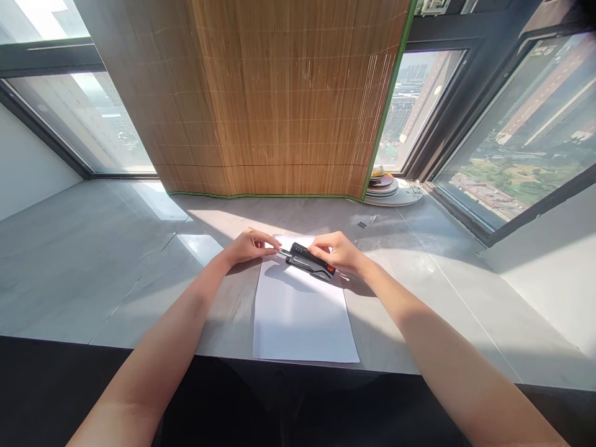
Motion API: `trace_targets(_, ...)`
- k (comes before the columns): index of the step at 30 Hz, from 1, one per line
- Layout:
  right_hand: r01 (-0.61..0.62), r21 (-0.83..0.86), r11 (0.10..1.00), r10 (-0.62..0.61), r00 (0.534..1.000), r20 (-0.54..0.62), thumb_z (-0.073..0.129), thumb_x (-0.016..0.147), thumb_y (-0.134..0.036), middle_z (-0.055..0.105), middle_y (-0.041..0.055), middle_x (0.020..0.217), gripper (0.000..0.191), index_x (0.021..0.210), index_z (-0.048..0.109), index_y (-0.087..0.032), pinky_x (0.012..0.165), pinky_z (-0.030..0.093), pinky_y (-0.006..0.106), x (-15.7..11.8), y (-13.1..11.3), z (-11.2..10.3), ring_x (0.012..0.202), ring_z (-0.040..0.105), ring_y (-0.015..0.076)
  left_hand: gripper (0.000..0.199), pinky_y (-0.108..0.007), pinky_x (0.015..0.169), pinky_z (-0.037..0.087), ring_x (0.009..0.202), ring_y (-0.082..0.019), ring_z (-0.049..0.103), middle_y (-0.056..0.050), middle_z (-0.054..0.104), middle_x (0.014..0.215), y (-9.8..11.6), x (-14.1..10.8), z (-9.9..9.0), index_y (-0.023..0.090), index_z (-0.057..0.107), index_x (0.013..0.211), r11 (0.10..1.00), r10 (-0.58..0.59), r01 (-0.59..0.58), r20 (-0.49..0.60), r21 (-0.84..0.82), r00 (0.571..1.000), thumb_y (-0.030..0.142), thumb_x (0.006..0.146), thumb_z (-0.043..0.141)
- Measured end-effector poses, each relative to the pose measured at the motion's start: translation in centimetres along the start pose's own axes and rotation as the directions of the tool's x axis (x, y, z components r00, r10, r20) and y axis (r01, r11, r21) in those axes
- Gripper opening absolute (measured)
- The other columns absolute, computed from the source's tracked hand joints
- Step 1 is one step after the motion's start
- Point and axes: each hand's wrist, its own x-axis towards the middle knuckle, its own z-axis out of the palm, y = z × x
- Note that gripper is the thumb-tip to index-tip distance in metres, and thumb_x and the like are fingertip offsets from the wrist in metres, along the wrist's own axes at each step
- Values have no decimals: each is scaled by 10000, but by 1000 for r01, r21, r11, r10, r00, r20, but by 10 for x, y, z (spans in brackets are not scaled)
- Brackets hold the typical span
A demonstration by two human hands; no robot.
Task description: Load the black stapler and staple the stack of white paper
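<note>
High-rise home: bamboo blind point(279, 99), tiled window ledge point(116, 267), city point(414, 74) way down below, half-hidden stack of maybe plates point(384, 191).

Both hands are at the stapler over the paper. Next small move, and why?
I'd probably steady the stapler with the right hand while the left hand gently eases the metal piece: the stapler gapes open, and that piece is at the left fingers.
</note>
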Motion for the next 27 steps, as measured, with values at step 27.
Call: trace_targets(27, 186, -36, 982, -189, 978, -86, 682, 977, -332, 702, 45, 937, 180, 1107, 713, -211, 740, 486, 309, 0, -36, 5, 786, 623, 179, 171, -279, 643, 524, 629, -135, 619, -3, 699, 724, 19, 9, 34, 201, 768, 910, 990, 91, -108, -164, -95, 982, 336, 820, 819)
